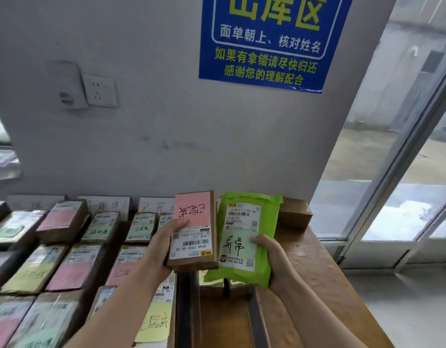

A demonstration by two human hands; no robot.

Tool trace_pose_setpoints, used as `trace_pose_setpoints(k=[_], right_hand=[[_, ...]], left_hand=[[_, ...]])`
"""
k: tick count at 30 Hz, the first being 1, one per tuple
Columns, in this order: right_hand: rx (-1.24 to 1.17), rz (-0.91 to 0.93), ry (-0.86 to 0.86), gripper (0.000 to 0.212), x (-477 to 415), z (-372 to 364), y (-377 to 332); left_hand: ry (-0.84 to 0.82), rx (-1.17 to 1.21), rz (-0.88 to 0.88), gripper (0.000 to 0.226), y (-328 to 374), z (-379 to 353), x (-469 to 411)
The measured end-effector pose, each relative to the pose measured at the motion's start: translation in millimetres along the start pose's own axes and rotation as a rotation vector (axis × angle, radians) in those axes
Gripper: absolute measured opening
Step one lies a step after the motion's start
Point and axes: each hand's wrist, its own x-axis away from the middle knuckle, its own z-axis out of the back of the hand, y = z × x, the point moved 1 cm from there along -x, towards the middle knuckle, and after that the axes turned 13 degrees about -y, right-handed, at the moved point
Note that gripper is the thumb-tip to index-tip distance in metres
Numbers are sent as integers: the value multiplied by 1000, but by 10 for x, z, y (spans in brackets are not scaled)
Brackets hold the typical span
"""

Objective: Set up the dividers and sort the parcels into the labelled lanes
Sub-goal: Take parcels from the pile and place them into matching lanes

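Evidently the left grip (162,244) clamps a brown cardboard box (194,237), likely stiff, by its side. The right grip (270,256) clasps a green plastic mailer (239,222), probably soft and light.

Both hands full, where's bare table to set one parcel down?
The table is bare right of the green mailer, in front of the brown box at the back. A narrow strip shows between the dark dividers. Left of them, parcels lie packed.
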Motion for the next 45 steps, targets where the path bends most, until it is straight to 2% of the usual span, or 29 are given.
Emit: trace_pose_setpoints(k=[5,8,11,17,21,24,33,39,43,45], right_hand=[[60,26,-33,53,122,-34,-69],[72,21,-17,41,218,15,-3],[102,4,19,37,301,98,118],[184,-145,106,30,421,268,615],[258,-220,185,26,419,366,955],[279,-271,221,22,401,441,1140],[374,-490,237,16,251,623,1658],[714,-577,184,19,213,639,1763],[1008,-521,142,25,215,470,1548],[1101,-481,147,41,203,381,1410]], left_hand=[[80,18,-52,59,-18,13,240],[103,24,-54,53,-103,-25,385],[153,54,-63,36,-239,-31,527],[256,75,-62,35,-490,38,732],[306,95,-22,46,-589,124,785],[328,69,7,45,-656,187,799],[360,21,69,38,-723,334,731],[345,-25,84,66,-729,373,709],[313,-119,92,64,-646,292,714],[285,-176,104,62,-579,246,715]])
